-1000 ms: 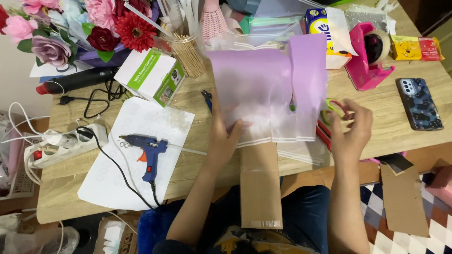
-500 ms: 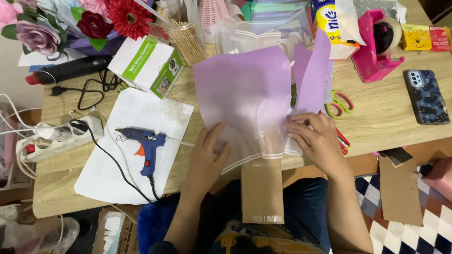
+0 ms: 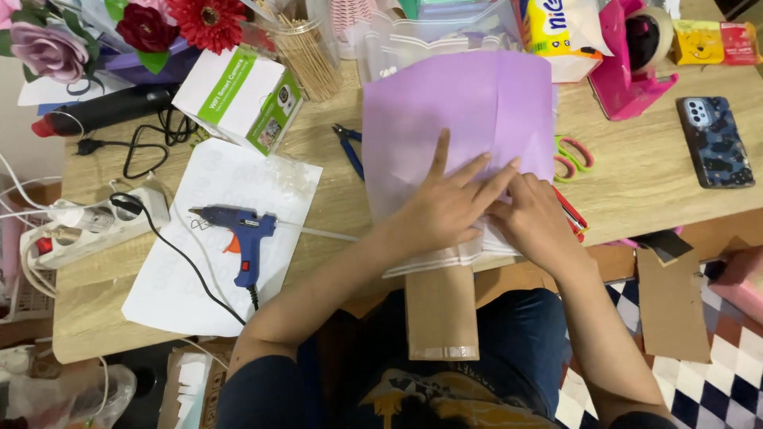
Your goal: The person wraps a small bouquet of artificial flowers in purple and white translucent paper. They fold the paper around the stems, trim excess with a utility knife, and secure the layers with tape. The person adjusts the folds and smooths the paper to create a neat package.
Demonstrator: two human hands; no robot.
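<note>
- Since the earlier frame the lilac paper sheet (image 3: 461, 119) has been laid down flat; its right flap, which stood raised, is now folded down, and both hands have been brought together on its lower part.
- The sheet is placed near the front edge of the worktop (image 3: 652, 191), about in the middle, on top of some white sheets and a brown cardboard strip (image 3: 442, 314) that hangs over the front edge.
- The left hand (image 3: 445, 208) is spread flat on the paper, fingers released and stretched, nothing grasped.
- The right hand (image 3: 534, 218) is pressed just beside it, fingers bent down on the paper; whether an edge is pinched cannot be told.
- The paper is judged light, thin and soft; it will crease and tear easily and may slide on the sheets under it. It is best held by an edge or corner, or pressed flat with the palm.
- Toward the left front corner a blue glue gun (image 3: 242, 230) lies on white paper; scissors (image 3: 574, 155) lie just right of the sheet.
</note>
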